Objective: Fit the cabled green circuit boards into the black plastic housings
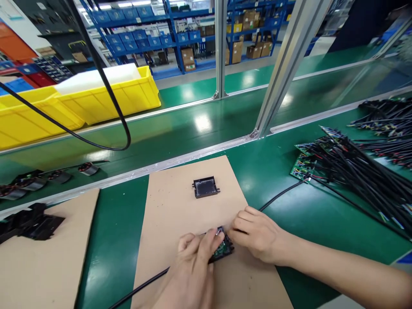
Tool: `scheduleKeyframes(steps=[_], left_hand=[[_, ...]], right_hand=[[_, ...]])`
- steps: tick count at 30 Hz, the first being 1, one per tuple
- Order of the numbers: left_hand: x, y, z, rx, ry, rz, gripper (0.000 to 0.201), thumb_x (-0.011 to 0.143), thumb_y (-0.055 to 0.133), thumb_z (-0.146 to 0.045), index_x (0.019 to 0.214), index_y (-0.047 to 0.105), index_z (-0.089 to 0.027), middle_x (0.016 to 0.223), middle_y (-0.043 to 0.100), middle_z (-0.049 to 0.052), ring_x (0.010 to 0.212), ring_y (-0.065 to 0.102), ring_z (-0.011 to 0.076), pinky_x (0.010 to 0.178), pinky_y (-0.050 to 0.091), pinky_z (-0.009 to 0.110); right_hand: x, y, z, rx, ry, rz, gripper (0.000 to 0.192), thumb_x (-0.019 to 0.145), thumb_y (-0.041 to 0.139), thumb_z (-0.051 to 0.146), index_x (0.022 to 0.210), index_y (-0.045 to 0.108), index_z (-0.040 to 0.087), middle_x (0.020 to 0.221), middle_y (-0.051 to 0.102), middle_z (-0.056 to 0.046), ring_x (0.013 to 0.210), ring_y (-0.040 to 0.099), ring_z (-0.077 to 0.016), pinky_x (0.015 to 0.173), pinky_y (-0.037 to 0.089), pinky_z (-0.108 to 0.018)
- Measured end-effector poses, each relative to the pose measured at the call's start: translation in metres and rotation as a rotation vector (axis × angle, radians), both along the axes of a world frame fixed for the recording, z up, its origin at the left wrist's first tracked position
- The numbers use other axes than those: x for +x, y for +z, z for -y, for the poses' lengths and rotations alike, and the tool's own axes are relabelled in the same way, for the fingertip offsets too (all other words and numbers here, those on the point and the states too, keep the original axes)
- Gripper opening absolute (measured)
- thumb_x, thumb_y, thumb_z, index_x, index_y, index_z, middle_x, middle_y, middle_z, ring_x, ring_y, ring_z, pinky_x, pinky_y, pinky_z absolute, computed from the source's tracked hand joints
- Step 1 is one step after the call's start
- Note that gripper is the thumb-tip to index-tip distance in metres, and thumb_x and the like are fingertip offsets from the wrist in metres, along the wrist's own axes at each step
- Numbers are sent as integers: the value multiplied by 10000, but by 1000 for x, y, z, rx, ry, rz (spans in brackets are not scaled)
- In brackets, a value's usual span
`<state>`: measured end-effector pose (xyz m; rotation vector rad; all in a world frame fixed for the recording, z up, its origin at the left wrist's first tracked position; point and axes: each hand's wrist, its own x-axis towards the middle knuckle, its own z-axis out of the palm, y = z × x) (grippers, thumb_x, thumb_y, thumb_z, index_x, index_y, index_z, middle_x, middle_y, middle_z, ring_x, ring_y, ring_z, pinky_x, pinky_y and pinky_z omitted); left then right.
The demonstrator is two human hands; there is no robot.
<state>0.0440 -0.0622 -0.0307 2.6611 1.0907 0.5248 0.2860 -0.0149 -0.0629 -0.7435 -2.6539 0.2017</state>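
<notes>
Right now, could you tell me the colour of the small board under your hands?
Green circuit board in a black housing, head view.

The desk (289, 223) is shiny green. Under the left hand (193, 274) lies a plain brown card sheet (180, 223). Between the left hand and the right hand (257, 234) is a green board (223, 249) with black edges. Just past the hands sits a black cover (206, 187). Far to the left are yellow bins (96, 98). To the right lie black wires (363, 171).
</notes>
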Motion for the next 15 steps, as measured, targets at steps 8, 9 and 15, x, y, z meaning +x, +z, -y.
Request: scheduleKeyframes(steps=[8,9,15], left_hand=[[-39,15,-16,-299,156,3,817,752,637,-199,1466,241,-183,1406,451,147,1282,416,319,1028,415,526],[-37,13,-17,-337,150,-21,845,715,686,-217,1448,269,-188,1391,441,151,1267,425,327,1021,427,531],[-19,3,-9,-311,150,-23,569,800,687,-272,1295,420,-192,1214,523,139,1108,551,288,913,521,466]], right_hand=[[3,5,2,-159,-71,-79,218,953,481,236,1081,621,128,924,585,-80,854,466,-207,765,344,-356],[3,6,2,-173,-76,-77,210,948,486,237,1071,620,131,930,582,-81,862,465,-211,772,343,-360],[2,-2,7,-111,-91,-26,175,918,436,101,909,600,164,862,557,-54,788,432,-194,718,301,-346]])
